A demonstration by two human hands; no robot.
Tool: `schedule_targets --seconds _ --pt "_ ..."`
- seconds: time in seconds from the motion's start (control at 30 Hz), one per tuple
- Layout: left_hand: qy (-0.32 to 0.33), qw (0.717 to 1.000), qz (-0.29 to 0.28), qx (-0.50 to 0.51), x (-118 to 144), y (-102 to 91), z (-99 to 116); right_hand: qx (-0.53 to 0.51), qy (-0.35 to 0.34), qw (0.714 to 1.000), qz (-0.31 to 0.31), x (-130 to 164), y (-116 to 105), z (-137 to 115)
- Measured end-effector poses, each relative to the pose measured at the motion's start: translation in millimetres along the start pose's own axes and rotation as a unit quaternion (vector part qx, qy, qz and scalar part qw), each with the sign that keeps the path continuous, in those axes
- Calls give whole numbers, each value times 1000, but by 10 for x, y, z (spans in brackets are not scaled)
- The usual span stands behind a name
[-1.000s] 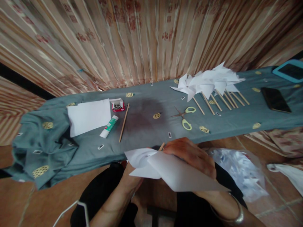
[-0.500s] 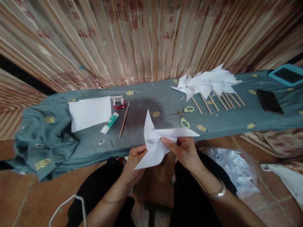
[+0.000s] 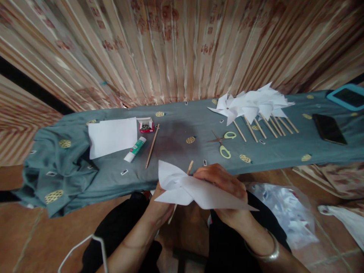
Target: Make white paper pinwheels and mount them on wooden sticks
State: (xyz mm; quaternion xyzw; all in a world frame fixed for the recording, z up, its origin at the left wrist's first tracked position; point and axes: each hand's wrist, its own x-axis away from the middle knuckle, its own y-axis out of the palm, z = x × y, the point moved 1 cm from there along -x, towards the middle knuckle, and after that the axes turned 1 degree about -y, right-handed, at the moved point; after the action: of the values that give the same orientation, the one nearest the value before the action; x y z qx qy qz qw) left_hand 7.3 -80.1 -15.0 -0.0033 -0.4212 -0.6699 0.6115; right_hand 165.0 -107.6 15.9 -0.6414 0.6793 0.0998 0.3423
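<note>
A white paper pinwheel (image 3: 178, 185) is held over my lap, just off the table's front edge. A thin wooden stick (image 3: 190, 167) runs behind it, its ends showing above and below the paper. My left hand (image 3: 162, 204) grips from the left, with most of its fingers hidden behind the blades. On the right side, my right hand (image 3: 224, 182) has its fingers curled over behind the long right-hand blade. Whether either hand also grips the stick cannot be made out.
On the cloth-covered table (image 3: 176, 121) lie paper sheets (image 3: 112, 137), a glue stick (image 3: 135, 149), a red box (image 3: 146, 126) of small metal pieces, a loose stick (image 3: 152, 146), and scissors (image 3: 222, 140). Several finished pinwheels (image 3: 253, 104), a phone (image 3: 330, 129) and a blue-framed device (image 3: 347, 95) sit rightward.
The pinwheel has turned and tilted, and the stick behind it now shows. My right hand has shifted from pinching near the centre to curling over behind the right blade.
</note>
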Motion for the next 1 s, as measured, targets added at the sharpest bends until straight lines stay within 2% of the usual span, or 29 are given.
schedule_targets --seconds 0.27,0.47,0.7,1.0 --pt "7 1000 -14 18 27 139 -24 33 -35 998 31 43 -48 -18" --pt "-1 1000 -15 27 60 195 -5 71 -42 997 14 26 -100 -42" --pt "-10 1000 -8 3 64 146 -10 72 -37 996 41 40 -62 -27" --pt "2 1000 -6 -19 36 43 -48 72 -28 997 26 55 -54 -35"
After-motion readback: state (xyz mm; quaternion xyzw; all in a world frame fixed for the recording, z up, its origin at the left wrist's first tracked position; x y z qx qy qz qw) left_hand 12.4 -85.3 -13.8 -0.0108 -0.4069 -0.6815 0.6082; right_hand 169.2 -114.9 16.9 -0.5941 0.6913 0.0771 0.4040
